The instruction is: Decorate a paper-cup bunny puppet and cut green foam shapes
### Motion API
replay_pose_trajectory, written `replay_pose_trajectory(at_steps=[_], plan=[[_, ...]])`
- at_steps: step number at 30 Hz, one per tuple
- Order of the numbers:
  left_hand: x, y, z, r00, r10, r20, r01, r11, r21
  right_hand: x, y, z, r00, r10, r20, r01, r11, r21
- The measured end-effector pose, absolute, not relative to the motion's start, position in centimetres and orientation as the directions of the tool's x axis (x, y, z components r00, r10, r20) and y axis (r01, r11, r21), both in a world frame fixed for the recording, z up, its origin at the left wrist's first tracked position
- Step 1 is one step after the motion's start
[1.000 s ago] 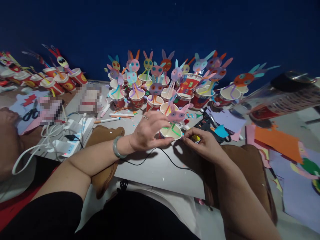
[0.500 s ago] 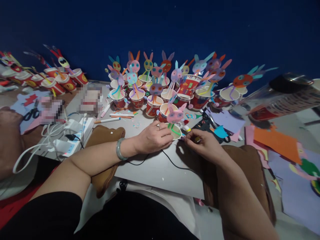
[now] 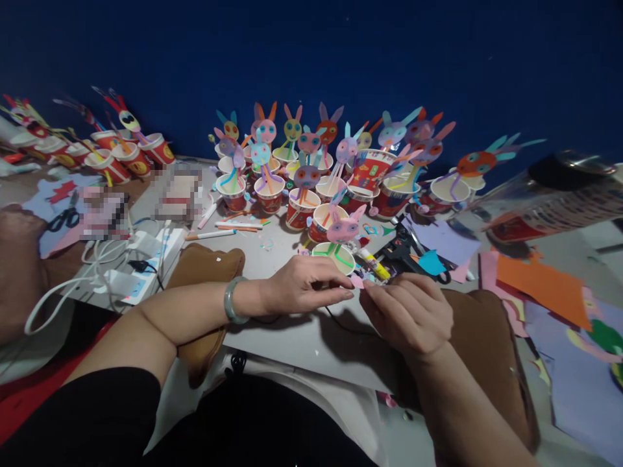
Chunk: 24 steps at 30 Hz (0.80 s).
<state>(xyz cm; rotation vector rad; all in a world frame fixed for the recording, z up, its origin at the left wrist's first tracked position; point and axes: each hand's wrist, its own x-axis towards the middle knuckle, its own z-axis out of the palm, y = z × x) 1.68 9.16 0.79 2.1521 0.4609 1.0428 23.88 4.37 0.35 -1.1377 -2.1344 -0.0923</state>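
My right hand [image 3: 409, 314] pinches a small pink paper piece [image 3: 357, 282] between thumb and fingertips. On the left, my left hand [image 3: 306, 285] holds nothing that I can see; its thumb and fingers are apart, their tips close to that pink piece. Just behind both hands stands a paper cup [image 3: 343, 258] with green strips inside and a pink rabbit-like paper head [image 3: 342, 228] above it. A yellow glue stick or marker [image 3: 374, 264] lies to the right of the cup, beside a black glue gun [image 3: 402, 245].
Several cups with paper animal heads [image 3: 302, 211] line the back by the blue wall. Brown cushions [image 3: 481, 350] lie at the table edge. A power strip [image 3: 156, 263] with white cables is at left, near another person's hand [image 3: 22, 233]. Orange paper [image 3: 540, 285] lies right.
My left hand has let go of the cup and come nearer, its fingers now apart. My right hand has lifted and turned, with a pink paper piece now showing at its fingertips.
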Motion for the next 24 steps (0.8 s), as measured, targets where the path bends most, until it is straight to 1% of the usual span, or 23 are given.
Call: replay_pose_trajectory(at_steps=[3, 6, 7, 8, 9, 10, 12, 13, 14, 15, 20, 24], plan=[[1.9, 9.3, 0.8, 0.599, 0.676, 0.429, 0.044, -0.563, 0.825, 24.0, 4.1, 0.2, -0.377, 0.736, 0.563, 0.763, 0.591, -0.261], [2.0, 9.5, 0.9, 0.585, 0.721, 0.371, -0.005, -0.454, 0.891, 24.0, 4.0, 0.1, -0.382, 0.737, 0.558, 0.764, 0.591, -0.258], [2.0, 9.5, 0.9, 0.581, 0.733, 0.353, -0.032, -0.413, 0.91, 24.0, 4.0, 0.1, -0.393, 0.731, 0.557, 0.768, 0.595, -0.238], [2.0, 9.5, 1.0, 0.58, 0.746, 0.327, -0.059, -0.362, 0.93, 23.9, 4.0, 0.2, -0.416, 0.71, 0.568, 0.772, 0.606, -0.192], [2.0, 9.5, 1.0, 0.582, 0.758, 0.294, -0.085, -0.302, 0.949, 23.7, 4.1, 0.3, -0.449, 0.666, 0.595, 0.773, 0.624, -0.115], [2.0, 9.5, 1.0, 0.587, 0.769, 0.253, -0.105, -0.238, 0.966, 23.6, 4.1, 0.4, -0.49, 0.598, 0.635, 0.767, 0.641, -0.012], [2.1, 9.5, 1.0, 0.607, 0.777, 0.169, -0.117, -0.122, 0.986, 23.2, 4.4, 0.8, -0.57, 0.424, 0.704, 0.735, 0.645, 0.207], [2.1, 9.5, 1.0, 0.617, 0.776, 0.133, -0.111, -0.082, 0.99, 23.0, 4.5, 1.0, -0.597, 0.351, 0.721, 0.718, 0.634, 0.286], [2.1, 9.5, 1.0, 0.625, 0.773, 0.107, -0.104, -0.054, 0.993, 22.8, 4.6, 1.2, -0.615, 0.305, 0.727, 0.706, 0.623, 0.336], [2.2, 9.5, 0.9, 0.63, 0.772, 0.09, -0.098, -0.036, 0.995, 22.6, 4.6, 1.3, -0.626, 0.284, 0.726, 0.7, 0.615, 0.363], [2.3, 9.5, 0.8, 0.624, 0.779, 0.058, -0.113, 0.017, 0.993, 22.3, 4.7, 1.4, -0.646, 0.292, 0.705, 0.697, 0.603, 0.388], [2.4, 9.7, 0.8, 0.62, 0.781, 0.071, -0.149, 0.028, 0.988, 22.2, 4.7, 1.2, -0.652, 0.294, 0.699, 0.691, 0.61, 0.388]])
